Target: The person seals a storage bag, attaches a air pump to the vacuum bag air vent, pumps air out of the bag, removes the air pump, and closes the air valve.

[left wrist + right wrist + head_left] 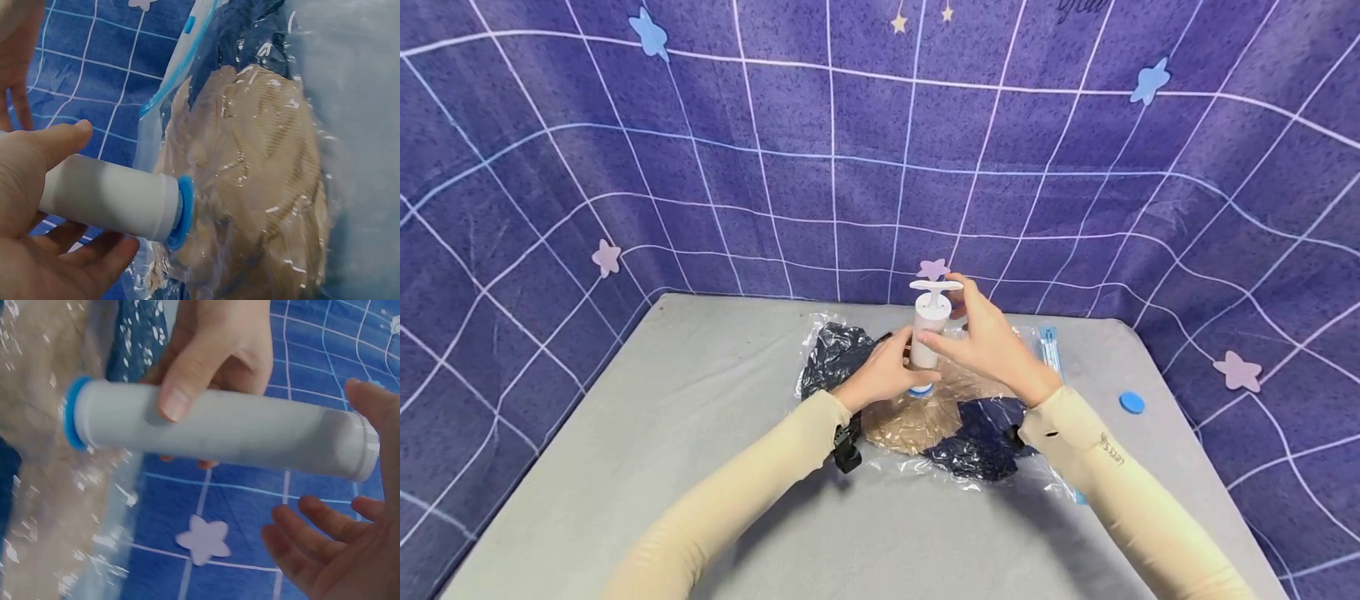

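A white hand pump point(930, 321) with a T-shaped handle point(936, 286) stands roughly upright over a clear plastic storage bag point(910, 433). Its lower end meets a blue valve ring point(182, 212) on the bag. My left hand point(883, 372) grips the barrel low down, its thumb lying along the side in the right wrist view. Around the upper end, beneath the handle, my right hand point(988, 340) is spread with fingers curved loosely and apart from the barrel. Tan ribbed clothing point(269, 150) and dark clothing point(985, 433) fill the bag.
A round blue cap point(1132, 403) lies on the grey table cover point(715, 358) to the right. The bag's blue zip edge point(1049, 346) runs along its right side. Behind stands a purple-blue grid-patterned curtain point(790, 167) with star shapes.
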Action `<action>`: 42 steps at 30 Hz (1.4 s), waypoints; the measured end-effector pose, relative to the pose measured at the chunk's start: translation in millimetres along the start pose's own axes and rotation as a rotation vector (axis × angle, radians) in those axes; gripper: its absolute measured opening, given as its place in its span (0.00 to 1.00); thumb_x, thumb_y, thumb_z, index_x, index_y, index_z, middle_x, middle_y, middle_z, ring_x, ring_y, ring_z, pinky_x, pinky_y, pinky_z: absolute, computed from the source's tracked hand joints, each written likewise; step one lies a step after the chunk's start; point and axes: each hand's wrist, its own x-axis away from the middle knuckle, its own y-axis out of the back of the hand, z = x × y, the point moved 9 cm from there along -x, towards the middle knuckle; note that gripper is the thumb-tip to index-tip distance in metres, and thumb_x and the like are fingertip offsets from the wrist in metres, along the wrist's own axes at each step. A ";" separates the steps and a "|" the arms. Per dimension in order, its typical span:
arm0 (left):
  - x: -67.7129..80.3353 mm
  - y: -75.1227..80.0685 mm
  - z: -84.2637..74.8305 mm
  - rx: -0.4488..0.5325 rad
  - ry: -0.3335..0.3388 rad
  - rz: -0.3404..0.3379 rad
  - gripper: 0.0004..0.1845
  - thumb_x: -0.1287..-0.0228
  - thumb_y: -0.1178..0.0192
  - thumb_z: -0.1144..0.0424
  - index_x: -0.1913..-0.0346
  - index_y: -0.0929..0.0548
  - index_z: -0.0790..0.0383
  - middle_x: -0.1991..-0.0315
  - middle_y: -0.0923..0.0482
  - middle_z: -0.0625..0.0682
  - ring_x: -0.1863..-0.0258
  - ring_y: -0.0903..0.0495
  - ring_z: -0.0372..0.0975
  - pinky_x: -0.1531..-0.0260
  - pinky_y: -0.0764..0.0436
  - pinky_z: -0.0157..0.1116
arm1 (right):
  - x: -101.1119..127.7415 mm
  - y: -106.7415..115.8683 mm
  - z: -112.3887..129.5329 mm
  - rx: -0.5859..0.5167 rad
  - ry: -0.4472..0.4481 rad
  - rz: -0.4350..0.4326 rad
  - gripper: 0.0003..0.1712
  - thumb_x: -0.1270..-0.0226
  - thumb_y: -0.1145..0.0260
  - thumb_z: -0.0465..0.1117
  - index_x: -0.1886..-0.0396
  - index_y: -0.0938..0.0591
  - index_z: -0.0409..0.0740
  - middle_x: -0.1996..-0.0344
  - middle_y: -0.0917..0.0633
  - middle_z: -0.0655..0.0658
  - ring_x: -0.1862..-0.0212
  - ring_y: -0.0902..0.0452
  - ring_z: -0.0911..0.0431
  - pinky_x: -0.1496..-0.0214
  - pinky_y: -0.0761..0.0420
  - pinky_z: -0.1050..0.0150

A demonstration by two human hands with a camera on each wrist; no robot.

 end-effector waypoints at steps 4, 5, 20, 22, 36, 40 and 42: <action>5.0 -0.4 2.1 0.023 -0.015 0.026 0.38 0.38 0.25 0.57 0.29 0.31 0.60 0.38 0.21 0.57 0.40 0.17 0.49 0.40 0.17 0.42 | 3.6 -12.6 -8.1 -0.092 -0.026 0.007 0.46 0.39 0.21 0.48 0.26 0.34 0.43 0.45 0.17 0.39 0.51 0.15 0.45 0.52 0.13 0.51; 6.0 -0.3 2.8 0.026 -0.020 0.031 0.37 0.37 0.26 0.58 0.28 0.31 0.60 0.38 0.21 0.57 0.40 0.17 0.49 0.40 0.17 0.41 | 4.2 -15.7 -9.1 -0.104 -0.027 0.010 0.45 0.38 0.22 0.47 0.27 0.33 0.42 0.45 0.17 0.39 0.52 0.14 0.44 0.53 0.12 0.52; 48.7 26.7 24.0 -0.541 0.096 0.110 0.51 0.40 0.28 0.43 0.21 0.38 0.64 0.26 0.33 0.65 0.30 0.28 0.58 0.35 0.24 0.57 | 7.0 -30.3 -14.2 -0.078 -0.006 -0.052 0.27 0.38 0.21 0.43 0.48 0.24 0.35 0.54 0.13 0.34 0.57 0.11 0.42 0.57 0.10 0.54; 58.2 29.5 31.3 -0.631 0.168 0.120 0.51 0.41 0.28 0.41 0.23 0.35 0.65 0.28 0.31 0.66 0.32 0.27 0.61 0.38 0.22 0.60 | 7.2 -28.9 -14.7 -0.069 -0.007 -0.059 0.26 0.38 0.21 0.43 0.49 0.23 0.36 0.54 0.12 0.34 0.58 0.11 0.42 0.57 0.10 0.54; 89.6 12.9 52.3 -0.582 0.275 0.285 0.59 0.47 0.25 0.40 0.20 0.42 0.64 0.21 0.52 0.75 0.25 0.47 0.74 0.28 0.39 0.67 | 2.6 -28.7 -14.3 -0.088 0.085 0.063 0.24 0.36 0.23 0.41 0.47 0.20 0.33 0.55 0.11 0.33 0.57 0.11 0.42 0.56 0.10 0.59; 89.6 15.7 52.5 -0.587 0.264 0.273 0.59 0.48 0.24 0.40 0.20 0.41 0.65 0.22 0.51 0.76 0.26 0.46 0.75 0.27 0.39 0.66 | -0.6 -30.2 -15.9 -0.149 0.073 0.154 0.23 0.35 0.25 0.36 0.45 0.20 0.30 0.53 0.12 0.31 0.52 0.12 0.39 0.49 0.11 0.52; 89.4 18.2 53.0 -0.591 0.267 0.276 0.59 0.48 0.24 0.40 0.20 0.41 0.65 0.22 0.50 0.76 0.26 0.46 0.75 0.28 0.38 0.66 | -2.8 -31.2 -16.7 -0.148 0.052 0.180 0.23 0.35 0.26 0.34 0.44 0.20 0.30 0.51 0.13 0.32 0.49 0.13 0.38 0.46 0.13 0.49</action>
